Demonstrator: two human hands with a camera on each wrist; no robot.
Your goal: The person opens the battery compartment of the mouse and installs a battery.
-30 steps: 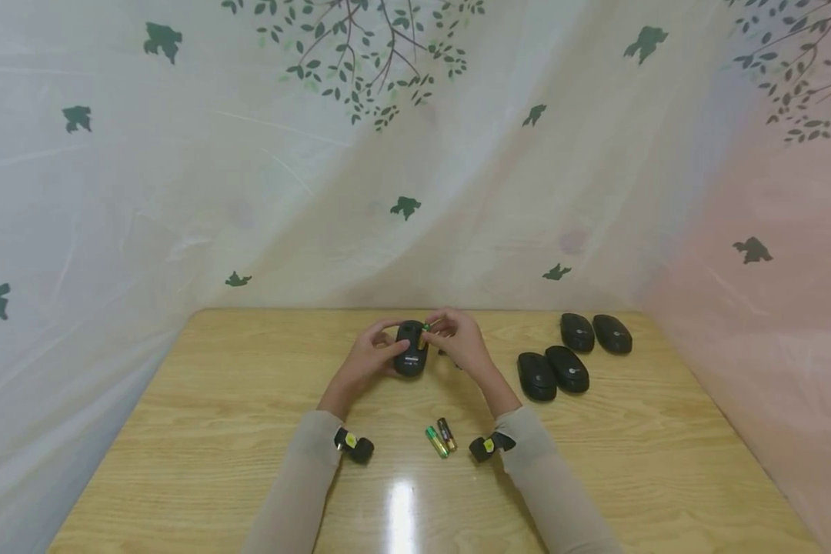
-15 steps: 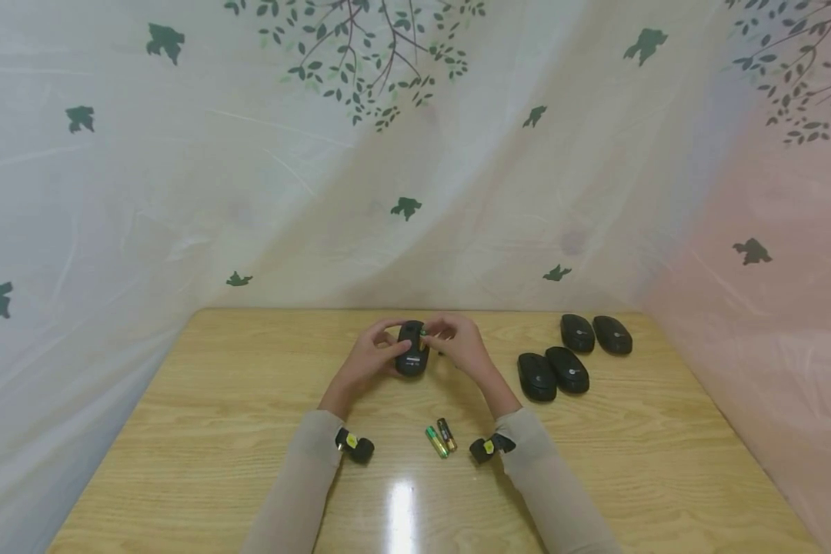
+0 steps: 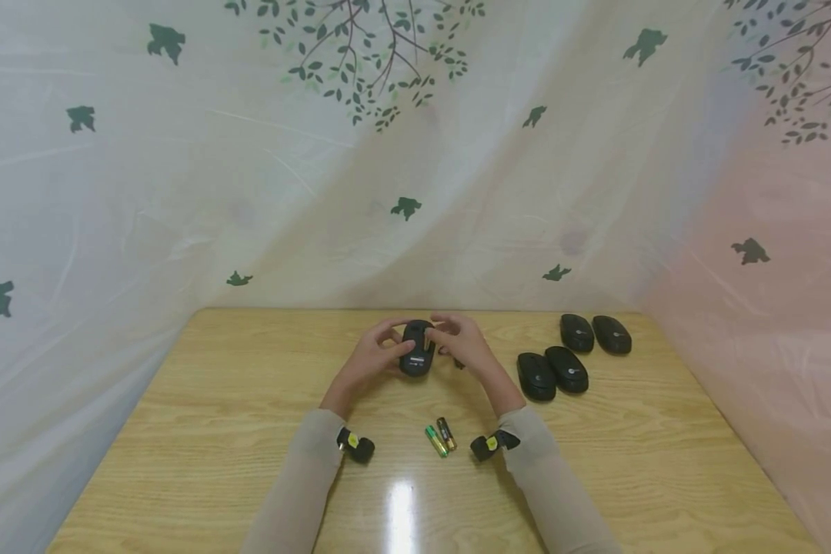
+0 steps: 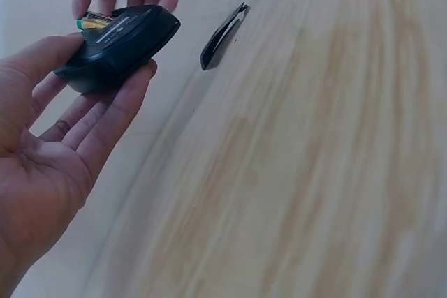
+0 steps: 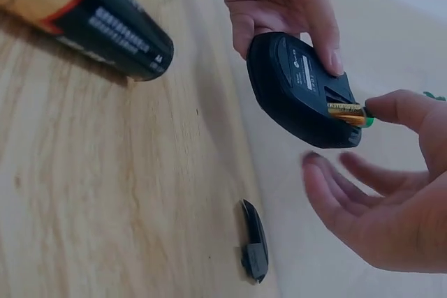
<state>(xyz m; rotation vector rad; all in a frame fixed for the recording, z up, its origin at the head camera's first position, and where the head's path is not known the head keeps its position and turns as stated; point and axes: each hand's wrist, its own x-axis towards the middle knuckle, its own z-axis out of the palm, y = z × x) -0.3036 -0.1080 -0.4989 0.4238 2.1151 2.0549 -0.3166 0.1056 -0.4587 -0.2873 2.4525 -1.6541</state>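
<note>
My left hand holds a black computer mouse by its sides, underside up and tilted, thumb on the label side. A gold battery with a green end sits in the open battery slot of the mouse. At that green end rests the thumb of my right hand; the other fingers are spread loosely beside the mouse, not around the battery. On the table below my right hand lies a small black battery cover, also visible in the left wrist view.
Nearer me on the wooden table lie a green battery and a black-and-gold battery, side by side. Several black mice stand to the right, among them a front one. A patterned curtain hangs behind the table.
The battery, pinched by my right hand and sticking out earlier, has gone down into the slot. My right fingers have come off it and spread. The mouse has shifted slightly right.
</note>
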